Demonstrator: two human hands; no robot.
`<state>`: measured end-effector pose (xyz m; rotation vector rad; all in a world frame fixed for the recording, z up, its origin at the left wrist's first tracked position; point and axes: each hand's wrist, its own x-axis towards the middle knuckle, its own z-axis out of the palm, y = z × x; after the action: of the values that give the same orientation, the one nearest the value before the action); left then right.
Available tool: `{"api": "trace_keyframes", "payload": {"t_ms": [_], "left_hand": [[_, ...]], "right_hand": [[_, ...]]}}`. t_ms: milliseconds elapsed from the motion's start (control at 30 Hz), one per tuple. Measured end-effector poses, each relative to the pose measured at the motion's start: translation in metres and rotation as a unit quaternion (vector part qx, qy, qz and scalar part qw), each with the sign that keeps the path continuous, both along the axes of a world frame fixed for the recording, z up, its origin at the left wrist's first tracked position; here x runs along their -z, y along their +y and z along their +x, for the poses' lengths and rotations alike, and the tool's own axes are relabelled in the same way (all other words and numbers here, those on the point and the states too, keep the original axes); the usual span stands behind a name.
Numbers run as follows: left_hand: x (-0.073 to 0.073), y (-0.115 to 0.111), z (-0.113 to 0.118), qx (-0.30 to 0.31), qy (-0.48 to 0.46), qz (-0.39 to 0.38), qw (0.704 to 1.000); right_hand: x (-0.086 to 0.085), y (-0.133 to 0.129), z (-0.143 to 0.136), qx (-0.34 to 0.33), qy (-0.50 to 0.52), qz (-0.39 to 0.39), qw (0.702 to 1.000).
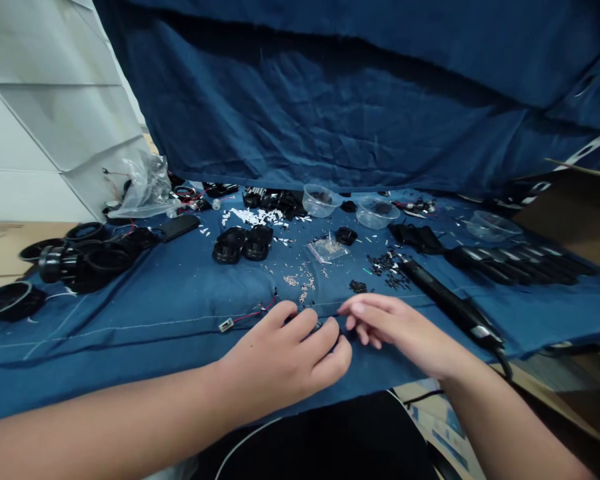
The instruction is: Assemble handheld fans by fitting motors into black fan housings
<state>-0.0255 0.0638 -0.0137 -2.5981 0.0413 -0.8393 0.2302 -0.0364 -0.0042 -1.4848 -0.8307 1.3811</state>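
Note:
My left hand (300, 347) is closed over a small dark part (320, 325), palm down near the front of the cloth. My fingers hide most of that part, so its kind does not show. A thin red wire (250, 315) with a pale connector (226, 325) on its end lies just beyond that hand. Close on the right, my right hand (380, 323) has loosely bent fingers, apart from one another, with nothing visible in them. Small brass-coloured screws (300, 280) lie scattered past both hands, and a small pile of black screws (359, 286) lies near my right fingertips.
Blue cloth (155, 293) covers the table. An electric screwdriver (450, 303) with a cable lies at right, beside a row of black casings (520, 263). Clear plastic tubs (377, 212) stand behind. Black round housings (95, 257) crowd the left; a cardboard box (575, 207) stands far right.

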Motion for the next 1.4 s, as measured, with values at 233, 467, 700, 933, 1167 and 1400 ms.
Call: {"api": "trace_keyframes", "payload": {"t_ms": [233, 467, 700, 933, 1167, 1400], "left_hand": [[0.004, -0.006, -0.004, -0.046, -0.026, 0.016, 0.998], [0.007, -0.015, -0.006, -0.078, -0.047, -0.011, 0.996], [-0.054, 0.042, -0.031, -0.078, -0.157, -0.032, 0.984], [-0.028, 0.073, -0.063, -0.065, -0.164, -0.122, 0.977], [0.001, 0.078, -0.06, -0.128, -0.043, -0.335, 0.933], [0.019, 0.091, -0.058, -0.138, 0.111, -0.461, 0.87]], "right_hand": [[-0.009, 0.077, -0.01, -0.291, -0.014, -0.071, 0.954], [-0.014, 0.092, -0.015, -0.322, -0.065, 0.011, 0.944], [-0.021, 0.101, -0.045, -0.308, -0.148, 0.122, 0.932], [0.007, 0.104, -0.06, -0.215, -0.192, 0.193, 0.938], [0.023, 0.105, -0.07, -0.166, -0.294, 0.229, 0.913], [0.024, 0.1, -0.083, -0.189, -0.351, 0.269, 0.877]]}}
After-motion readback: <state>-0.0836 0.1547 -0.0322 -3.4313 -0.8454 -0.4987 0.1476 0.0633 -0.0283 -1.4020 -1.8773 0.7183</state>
